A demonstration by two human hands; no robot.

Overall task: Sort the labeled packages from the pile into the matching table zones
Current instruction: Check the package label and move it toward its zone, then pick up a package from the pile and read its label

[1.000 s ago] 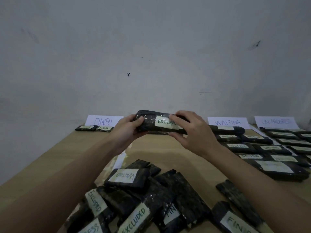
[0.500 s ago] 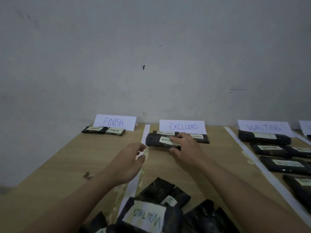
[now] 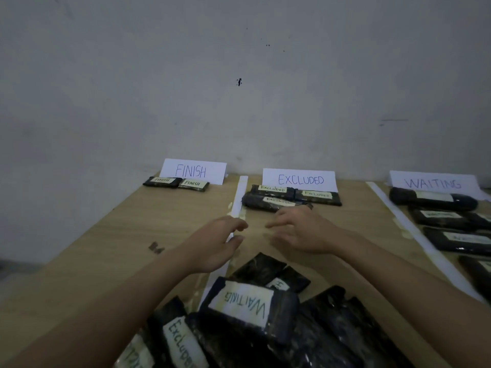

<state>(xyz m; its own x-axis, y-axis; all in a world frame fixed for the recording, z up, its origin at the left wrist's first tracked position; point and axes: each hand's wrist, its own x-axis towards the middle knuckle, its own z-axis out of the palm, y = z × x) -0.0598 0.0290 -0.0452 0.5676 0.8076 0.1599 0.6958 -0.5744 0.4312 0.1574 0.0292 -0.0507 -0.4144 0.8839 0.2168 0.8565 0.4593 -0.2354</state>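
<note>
A black package labelled EXCLUDED (image 3: 268, 202) lies in the EXCLUDED zone, in front of two other EXCLUDED packages (image 3: 295, 193) and the EXCLUDED sign (image 3: 300, 179). My right hand (image 3: 303, 231) hovers just short of it, fingers relaxed, holding nothing. Beside it, over the white tape line, my left hand (image 3: 215, 243) is empty too. The pile of black packages (image 3: 265, 322) sits near me, with a WAITING package (image 3: 243, 305) on top and an EXCLUDED one (image 3: 180, 343) at its left.
Two FINISH packages (image 3: 176, 183) lie by the FINISH sign (image 3: 194, 171) at the far left. Several WAITING packages (image 3: 435, 208) fill the right zone under the WAITING sign (image 3: 433, 183). White tape strips (image 3: 239, 197) divide the wooden table (image 3: 106, 235). A grey wall stands behind.
Both hands carried the EXCLUDED package forward and set it down in the EXCLUDED zone. My right hand has let go and drawn back; my left hand released earlier.
</note>
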